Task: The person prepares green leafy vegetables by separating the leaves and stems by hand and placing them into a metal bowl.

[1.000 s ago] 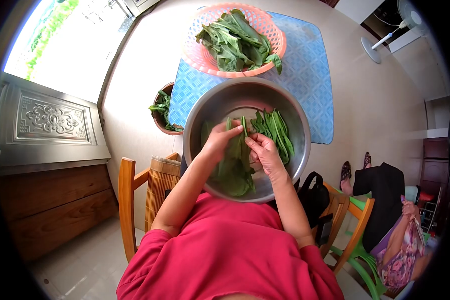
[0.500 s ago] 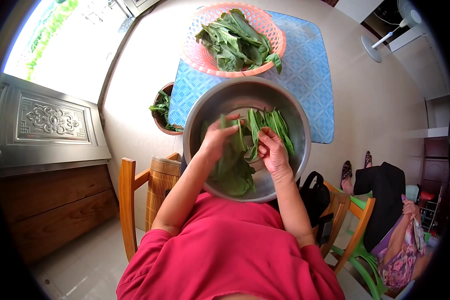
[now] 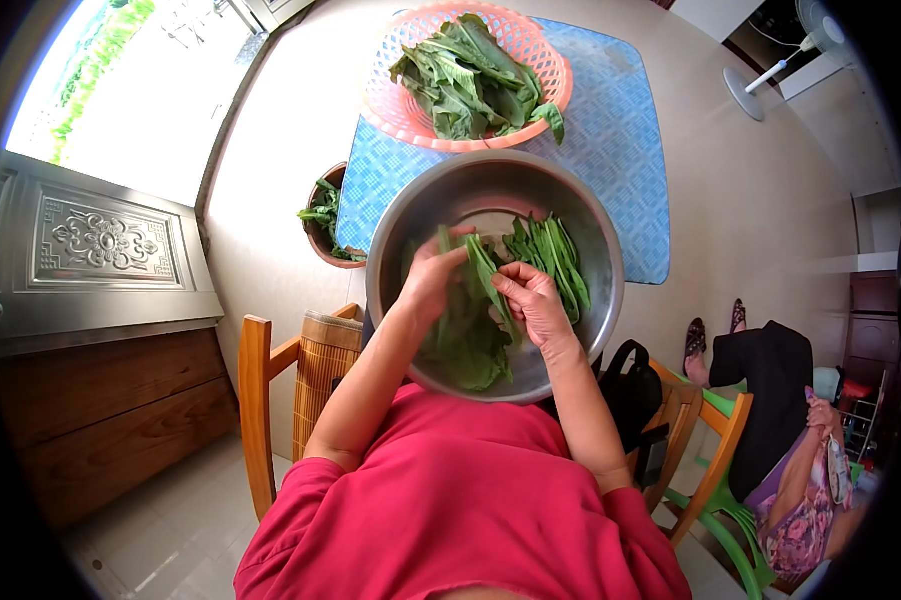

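Both hands are over a metal basin (image 3: pixel 612 250) close to my body. My left hand (image 3: pixel 434 275) is closed on a bunch of leafy greens (image 3: pixel 469 352), partly smeared by motion, that hangs down toward the near side. Between the fingertips of my right hand (image 3: pixel 539 308) is pinched the edge of a long green leaf (image 3: pixel 485 270), whose upper end reaches my left fingers. Narrow strips of greens (image 3: pixel 555 252) lie along the basin's right inner wall, just beyond my right hand.
A pink plastic basket (image 3: pixel 558 88) of large leaves (image 3: pixel 471 80) stands on the blue patterned table (image 3: pixel 626 150). Left of it is a brown bucket (image 3: pixel 323 240) with greens. A wooden chair (image 3: pixel 258 410) is at left. Another person (image 3: pixel 771 400) sits at right.
My right hand has moved slightly left toward my left hand, and the leaf in its fingertips shifted with it. The strips at the basin's right side are more exposed.
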The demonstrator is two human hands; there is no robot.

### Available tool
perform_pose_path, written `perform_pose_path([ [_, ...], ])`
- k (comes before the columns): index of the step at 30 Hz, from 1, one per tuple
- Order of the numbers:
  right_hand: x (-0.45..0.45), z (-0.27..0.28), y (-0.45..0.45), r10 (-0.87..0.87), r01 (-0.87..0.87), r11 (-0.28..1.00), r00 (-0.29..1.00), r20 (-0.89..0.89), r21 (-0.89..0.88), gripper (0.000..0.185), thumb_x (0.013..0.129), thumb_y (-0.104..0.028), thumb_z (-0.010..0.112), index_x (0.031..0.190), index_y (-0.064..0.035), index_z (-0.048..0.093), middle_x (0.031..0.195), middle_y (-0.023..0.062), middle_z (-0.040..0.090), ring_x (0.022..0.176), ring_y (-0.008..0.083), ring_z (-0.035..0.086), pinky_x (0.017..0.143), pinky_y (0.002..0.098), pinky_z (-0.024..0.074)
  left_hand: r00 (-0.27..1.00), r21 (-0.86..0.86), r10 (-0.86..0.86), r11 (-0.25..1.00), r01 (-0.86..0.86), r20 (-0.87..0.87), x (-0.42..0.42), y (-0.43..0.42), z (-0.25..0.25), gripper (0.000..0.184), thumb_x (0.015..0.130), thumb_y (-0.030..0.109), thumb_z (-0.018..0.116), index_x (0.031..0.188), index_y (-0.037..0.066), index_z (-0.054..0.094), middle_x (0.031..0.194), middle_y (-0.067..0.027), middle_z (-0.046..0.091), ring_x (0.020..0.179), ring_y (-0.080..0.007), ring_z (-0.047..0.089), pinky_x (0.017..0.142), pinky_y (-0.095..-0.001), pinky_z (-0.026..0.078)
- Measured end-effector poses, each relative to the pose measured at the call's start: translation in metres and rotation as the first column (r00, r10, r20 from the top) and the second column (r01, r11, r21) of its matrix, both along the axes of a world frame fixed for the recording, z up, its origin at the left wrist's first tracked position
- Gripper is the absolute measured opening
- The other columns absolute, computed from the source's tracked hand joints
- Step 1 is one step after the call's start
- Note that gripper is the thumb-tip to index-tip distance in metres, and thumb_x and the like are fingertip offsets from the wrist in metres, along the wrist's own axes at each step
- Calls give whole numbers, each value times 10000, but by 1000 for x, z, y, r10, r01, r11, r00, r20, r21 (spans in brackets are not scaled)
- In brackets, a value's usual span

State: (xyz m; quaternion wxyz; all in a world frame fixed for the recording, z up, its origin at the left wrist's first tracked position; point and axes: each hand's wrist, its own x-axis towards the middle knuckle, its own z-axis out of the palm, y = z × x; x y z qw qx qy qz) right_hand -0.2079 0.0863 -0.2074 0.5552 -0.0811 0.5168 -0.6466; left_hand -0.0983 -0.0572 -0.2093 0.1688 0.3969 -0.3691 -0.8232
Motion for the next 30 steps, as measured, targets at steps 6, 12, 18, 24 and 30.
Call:
perform_pose_path([
  [6, 2, 1, -1, -35, 35, 998, 999, -7, 54, 116, 852, -117, 732, 876, -68, 629, 685, -53, 551, 480, 9, 393, 425, 165, 289, 999, 40, 22, 999, -21, -36, -1, 1, 6, 247, 903, 89, 614, 1148, 59, 608, 930, 5, 641, 746, -65, 546, 604, -197, 380],
  [12, 5, -4, -2, -38, 42, 996, 997, -64, 76, 128, 847, -106, 733, 856, -64, 613, 676, -43, 552, 465, 19, 402, 417, 173, 296, 1000, 4, -7, 1000, 7, -29, 0, 2, 3, 247, 909, 124, 623, 1148, 65, 611, 934, 15, 638, 768, -63, 528, 642, -214, 380],
  [18, 10, 7, -7, -132, 131, 991, 990, -52, -32, 129, 844, -94, 732, 827, -76, 606, 656, -54, 552, 461, 14, 394, 420, 171, 293, 999, 54, -7, 999, 9, -49, -2, 4, 12, 295, 961, 285, 577, 1154, 65, 605, 973, -1, 634, 821, -81, 546, 679, -230, 405],
  [24, 8, 11, -7, -135, 141, 984, 989, 60, -108, 120, 835, -83, 738, 825, -88, 618, 653, -65, 551, 467, 10, 378, 439, 163, 286, 978, 217, -44, 972, 89, -203, -2, 2, -2, 545, 997, 503, 423, 1223, 23, 546, 1117, -77, 621, 1020, -177, 586, 925, -363, 459],
  [30, 12, -1, -10, -122, 124, 989, 992, 30, -74, 105, 830, -86, 743, 826, -86, 639, 639, -74, 539, 468, 4, 375, 436, 159, 272, 950, 167, -107, 973, 161, -294, -5, 7, 11, 459, 1003, 400, 470, 1233, 11, 554, 1174, -97, 613, 1106, -193, 562, 990, -367, 425],
])
